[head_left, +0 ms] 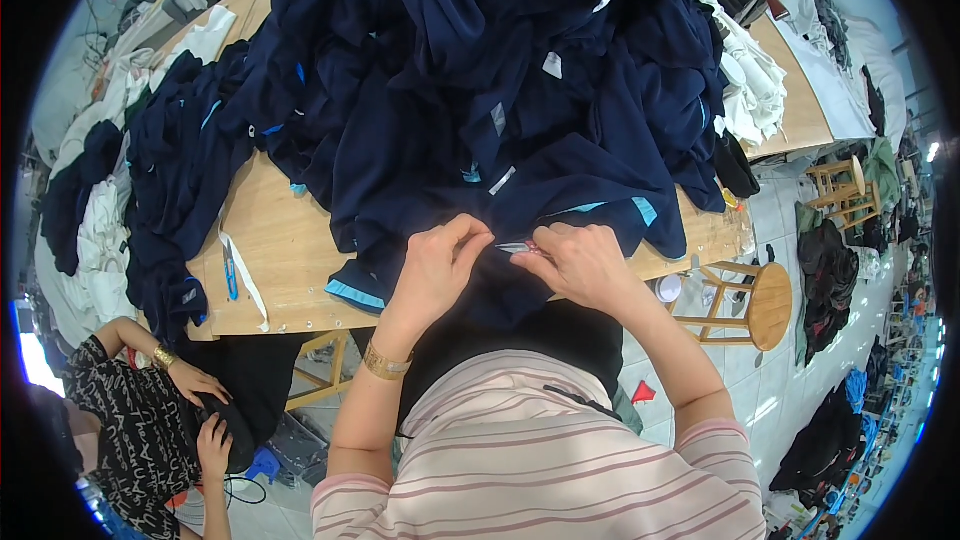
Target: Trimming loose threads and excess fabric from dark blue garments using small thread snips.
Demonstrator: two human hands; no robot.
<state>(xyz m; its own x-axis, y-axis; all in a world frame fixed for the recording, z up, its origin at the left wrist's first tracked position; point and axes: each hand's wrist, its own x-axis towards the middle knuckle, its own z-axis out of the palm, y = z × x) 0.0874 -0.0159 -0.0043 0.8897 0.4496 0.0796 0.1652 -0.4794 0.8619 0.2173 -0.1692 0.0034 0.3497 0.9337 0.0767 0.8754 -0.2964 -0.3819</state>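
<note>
A navy blue garment (pixel 505 292) with light blue trim lies over the table's front edge, in front of my body. My left hand (pixel 437 262) is closed in a pinch on its cloth. Wrapped in the fingers of my right hand (pixel 583 265) is a small pair of thread snips (pixel 513 247). Their blades point left toward the fingertips of my left hand, and a bit of red handle shows. Most of the snips is hidden by my fingers. Any thread at the blades is too small to make out.
A large heap of navy garments (pixel 440 50) covers the wooden table (pixel 270 280). Blue-handled scissors (pixel 231 275) and a white strip (pixel 250 280) lie left. White cloth (pixel 745 70) is piled at right. A wooden stool (pixel 770 307) stands right; another person (pixel 130 420) sits lower left.
</note>
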